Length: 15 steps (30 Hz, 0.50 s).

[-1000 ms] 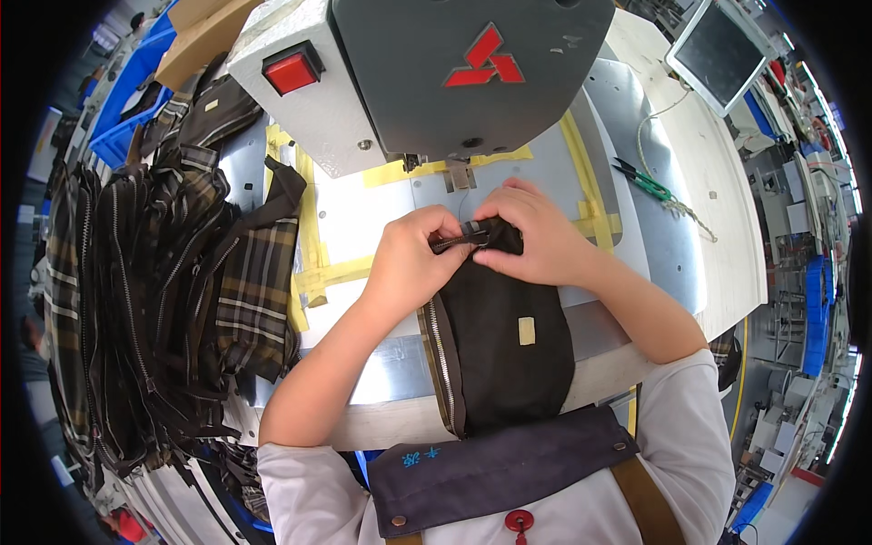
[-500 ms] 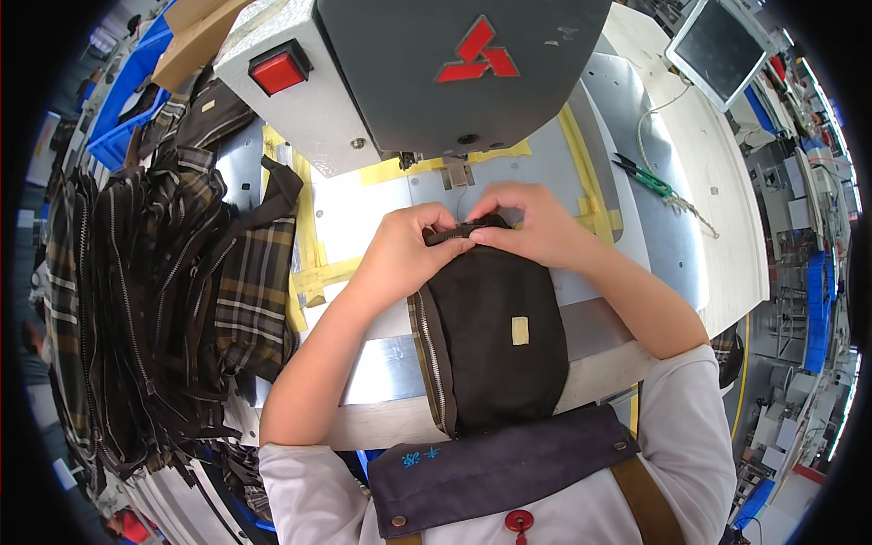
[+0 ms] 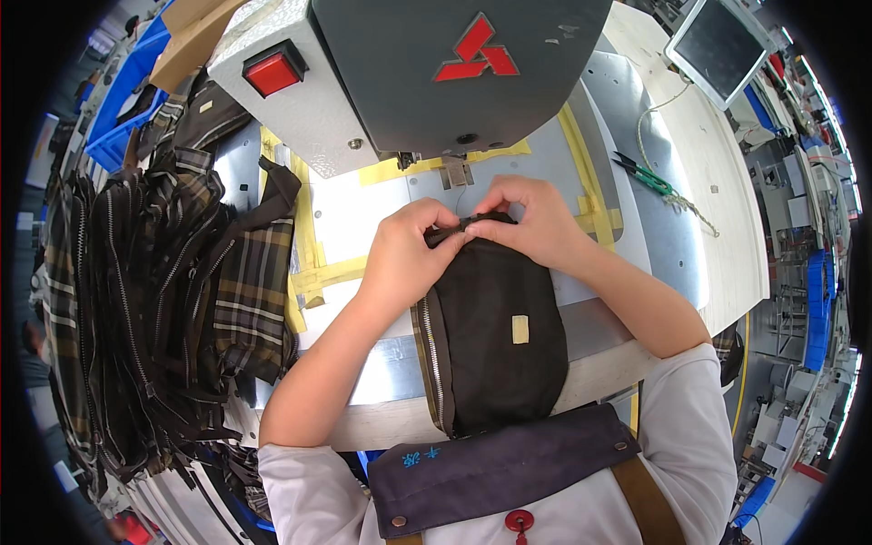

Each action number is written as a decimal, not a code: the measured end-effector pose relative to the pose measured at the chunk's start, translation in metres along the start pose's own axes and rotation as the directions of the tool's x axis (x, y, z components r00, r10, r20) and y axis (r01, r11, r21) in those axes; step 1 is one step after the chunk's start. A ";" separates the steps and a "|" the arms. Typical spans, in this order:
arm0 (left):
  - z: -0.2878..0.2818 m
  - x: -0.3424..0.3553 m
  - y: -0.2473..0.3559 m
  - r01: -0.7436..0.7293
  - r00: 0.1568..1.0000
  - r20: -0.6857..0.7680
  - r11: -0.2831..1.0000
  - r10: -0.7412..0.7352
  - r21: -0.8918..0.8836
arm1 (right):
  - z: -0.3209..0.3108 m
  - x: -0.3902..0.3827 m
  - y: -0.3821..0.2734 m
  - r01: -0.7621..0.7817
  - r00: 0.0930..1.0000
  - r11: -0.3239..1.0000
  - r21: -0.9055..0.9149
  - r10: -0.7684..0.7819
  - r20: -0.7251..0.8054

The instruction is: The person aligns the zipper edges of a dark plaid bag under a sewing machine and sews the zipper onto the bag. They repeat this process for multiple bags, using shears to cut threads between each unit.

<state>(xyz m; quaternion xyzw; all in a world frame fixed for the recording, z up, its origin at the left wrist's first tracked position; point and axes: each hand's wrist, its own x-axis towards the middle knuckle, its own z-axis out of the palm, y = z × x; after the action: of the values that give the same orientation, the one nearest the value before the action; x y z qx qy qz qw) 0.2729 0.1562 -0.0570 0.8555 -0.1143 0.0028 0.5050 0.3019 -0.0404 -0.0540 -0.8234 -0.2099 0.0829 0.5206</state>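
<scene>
A dark brown fabric pouch (image 3: 495,336) lies lengthwise before me, with a metal zipper along its left side and a small cream label on its face. At its far end, my left hand (image 3: 409,250) pinches the gathered edge between thumb and fingers. Close beside it, my right hand (image 3: 531,222) grips the same edge, thumb and fingertips pressed together. What lies between the fingertips is mostly hidden. Just beyond both hands is the sewing machine head (image 3: 468,82), grey and white with a red switch; its needle area is above the work plate.
Left of me is a pile of plaid and dark zippered pouches (image 3: 136,300). Yellow tape (image 3: 313,272) marks the metal work plate. Green-handled thread snips (image 3: 649,177) lie on the right, below a screen (image 3: 722,50). A blue bin (image 3: 123,127) stands far left.
Both hands stay at the pouch's far edge, with the fingertips shifted slightly and drawn a little closer together. The pouch has hardly moved.
</scene>
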 end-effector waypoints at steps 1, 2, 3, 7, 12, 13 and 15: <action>0.001 -0.001 0.000 -0.085 0.996 -0.030 0.996 0.086 0.042 | -0.001 0.000 0.000 0.080 0.997 0.996 -0.024 -0.080 0.009; 0.001 -0.002 -0.001 -0.167 0.983 -0.056 0.982 0.172 0.087 | -0.001 0.001 0.000 0.160 0.987 0.986 -0.048 -0.159 0.020; 0.002 -0.003 -0.001 -0.214 0.972 -0.071 0.970 0.223 0.118 | -0.002 0.000 0.000 0.281 0.959 0.949 -0.141 -0.283 0.007; 0.001 -0.007 0.000 -0.370 0.909 -0.108 0.900 0.402 0.232 | -0.003 -0.006 -0.002 0.621 0.748 0.669 -0.409 -0.661 0.056; 0.004 -0.006 -0.003 -0.468 0.837 -0.180 0.847 0.517 0.253 | -0.001 -0.008 -0.002 0.721 0.573 0.463 -0.515 -0.817 0.068; 0.004 -0.005 -0.002 -0.462 0.839 -0.183 0.849 0.512 0.256 | -0.002 -0.009 -0.003 0.722 0.568 0.450 -0.526 -0.819 0.080; 0.004 -0.005 -0.002 -0.471 0.834 -0.176 0.841 0.523 0.267 | -0.002 -0.011 -0.003 0.721 0.559 0.429 -0.544 -0.824 0.093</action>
<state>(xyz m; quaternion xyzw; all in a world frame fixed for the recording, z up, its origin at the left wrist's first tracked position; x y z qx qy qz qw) 0.2678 0.1544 -0.0613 0.8380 -0.2701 0.2509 0.4024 0.2925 -0.0455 -0.0515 -0.7448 -0.5285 -0.3043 0.2708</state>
